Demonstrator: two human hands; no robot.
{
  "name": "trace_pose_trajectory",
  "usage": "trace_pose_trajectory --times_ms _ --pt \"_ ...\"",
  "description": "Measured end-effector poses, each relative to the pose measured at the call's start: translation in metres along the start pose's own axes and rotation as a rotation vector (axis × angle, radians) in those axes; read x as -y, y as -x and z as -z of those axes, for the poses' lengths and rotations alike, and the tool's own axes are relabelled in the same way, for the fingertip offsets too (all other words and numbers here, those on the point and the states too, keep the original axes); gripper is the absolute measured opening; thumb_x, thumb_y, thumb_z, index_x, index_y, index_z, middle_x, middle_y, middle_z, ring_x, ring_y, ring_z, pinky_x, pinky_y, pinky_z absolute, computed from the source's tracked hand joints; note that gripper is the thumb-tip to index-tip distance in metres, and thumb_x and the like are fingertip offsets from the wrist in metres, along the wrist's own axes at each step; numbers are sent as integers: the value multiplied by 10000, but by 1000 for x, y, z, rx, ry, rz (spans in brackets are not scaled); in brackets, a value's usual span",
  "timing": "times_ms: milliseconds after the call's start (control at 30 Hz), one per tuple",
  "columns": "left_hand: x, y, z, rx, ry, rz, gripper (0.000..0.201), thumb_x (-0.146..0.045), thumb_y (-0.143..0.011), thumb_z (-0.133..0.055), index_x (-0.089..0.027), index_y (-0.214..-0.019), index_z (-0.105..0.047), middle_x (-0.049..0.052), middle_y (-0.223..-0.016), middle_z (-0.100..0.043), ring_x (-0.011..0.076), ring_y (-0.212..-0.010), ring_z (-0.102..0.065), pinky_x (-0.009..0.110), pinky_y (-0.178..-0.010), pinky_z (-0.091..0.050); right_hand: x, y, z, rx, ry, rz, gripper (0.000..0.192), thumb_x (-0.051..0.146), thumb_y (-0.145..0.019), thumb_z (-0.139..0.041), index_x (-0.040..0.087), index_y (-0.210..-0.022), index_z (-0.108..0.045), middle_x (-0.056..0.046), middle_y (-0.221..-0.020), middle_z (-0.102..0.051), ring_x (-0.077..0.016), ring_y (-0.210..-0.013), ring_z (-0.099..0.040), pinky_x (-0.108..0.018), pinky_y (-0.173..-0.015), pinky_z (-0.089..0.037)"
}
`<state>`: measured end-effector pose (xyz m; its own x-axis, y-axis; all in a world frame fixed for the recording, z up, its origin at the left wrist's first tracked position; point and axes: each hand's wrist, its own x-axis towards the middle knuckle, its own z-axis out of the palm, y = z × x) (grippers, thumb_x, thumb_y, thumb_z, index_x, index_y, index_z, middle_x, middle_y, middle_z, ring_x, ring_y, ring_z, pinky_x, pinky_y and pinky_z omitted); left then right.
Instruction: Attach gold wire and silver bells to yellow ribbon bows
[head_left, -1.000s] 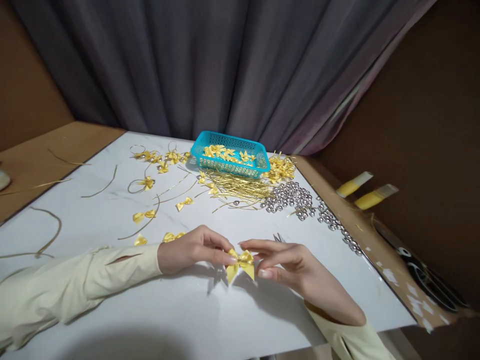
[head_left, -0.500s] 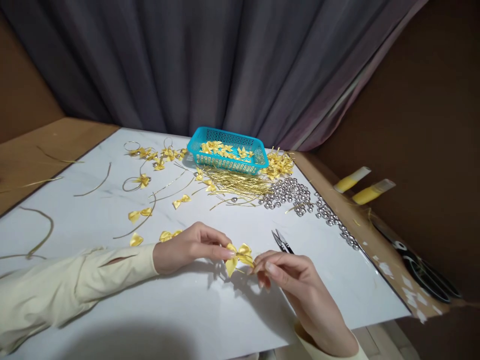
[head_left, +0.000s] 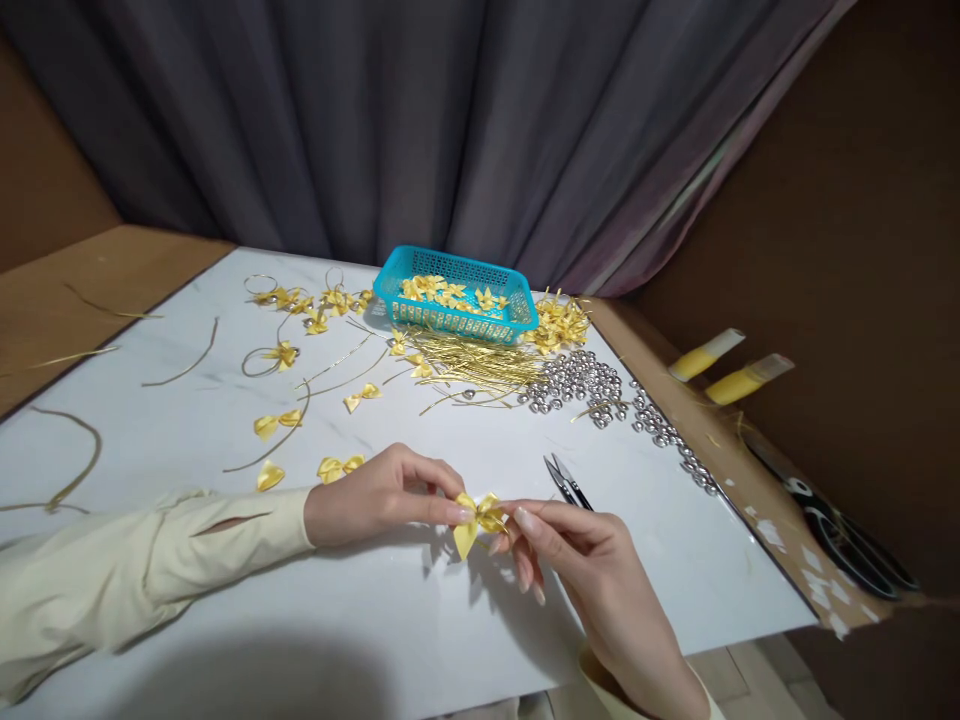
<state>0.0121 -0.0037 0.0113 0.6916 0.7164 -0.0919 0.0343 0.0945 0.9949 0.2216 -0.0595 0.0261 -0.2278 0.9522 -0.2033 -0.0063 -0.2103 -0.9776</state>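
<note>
My left hand [head_left: 390,495] pinches a yellow ribbon bow [head_left: 466,538] by its left side, thumb in front, above the white sheet. At the bow's right side, my right hand [head_left: 574,550] has its thumb and index finger closed together on a thin gold cord [head_left: 505,528]. The cord's end is hidden by the fingers, and the index fingertip overlaps the right loop. Just behind the right hand lie small black thread snips [head_left: 567,482]. More yellow bows [head_left: 341,468] lie beyond the left wrist.
A turquoise basket [head_left: 459,322] with yellow bows stands at the back. Near it are a bundle of gold cords [head_left: 472,364], silver bells or beads [head_left: 577,382] and a pile of bows [head_left: 559,325]. Scissors [head_left: 847,540] and two yellow-filled tubes [head_left: 750,378] lie at right.
My right hand has moved slightly left and up, its thumb and index finger now at the bow's right loop. The left hand still holds the bow. The view has shifted slightly.
</note>
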Motion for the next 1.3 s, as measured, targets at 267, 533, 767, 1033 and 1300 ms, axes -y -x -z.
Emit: trace_pose_trajectory --times_ms 267,533,767,1033,1300 --pt "0 1 -11 -144 -292 -343 115 -167 -821 -613 -109 -755 -688 68 -729 -641 170 -780 -568 314 -752 -457 1 1 -5 45 26 -45 254 382 -837 -603 176 -831 -751 -16 -573 -615 -68 -455 -498 -178 -444 -415" --pt "2 9 -18 -204 -648 -600 136 -125 -860 -553 -126 -833 -686 74 -732 -669 194 -830 -566 341 -779 -442 7 1 -6 33 161 -83 324 434 -826 -587 150 -836 -741 -29 -550 -624 -98 -453 -535 -179 -418 -419" --pt "1 8 -19 -171 -659 -494 153 -157 -867 -548 -121 -817 -687 92 -759 -672 203 -843 -571 342 -786 -424 12 10 -5 -14 620 194 235 318 -864 -538 215 -923 -742 -47 -768 -715 -162 -645 -645 -211 -552 -455" --pt "2 10 -19 -147 -732 -515 159 -128 -873 -525 -112 -821 -674 86 -755 -653 195 -868 -545 330 -799 -396 9 -2 -5 25 377 -68 310 420 -853 -550 166 -863 -727 -33 -660 -677 -134 -584 -609 -209 -577 -453" --pt "1 6 -20 -154 -569 -403 153 -180 -855 -563 -133 -785 -690 73 -738 -658 188 -833 -563 322 -795 -421 9 -3 2 -56 478 35 279 410 -834 -580 190 -851 -750 -25 -634 -662 -131 -588 -565 -204 -507 -408"
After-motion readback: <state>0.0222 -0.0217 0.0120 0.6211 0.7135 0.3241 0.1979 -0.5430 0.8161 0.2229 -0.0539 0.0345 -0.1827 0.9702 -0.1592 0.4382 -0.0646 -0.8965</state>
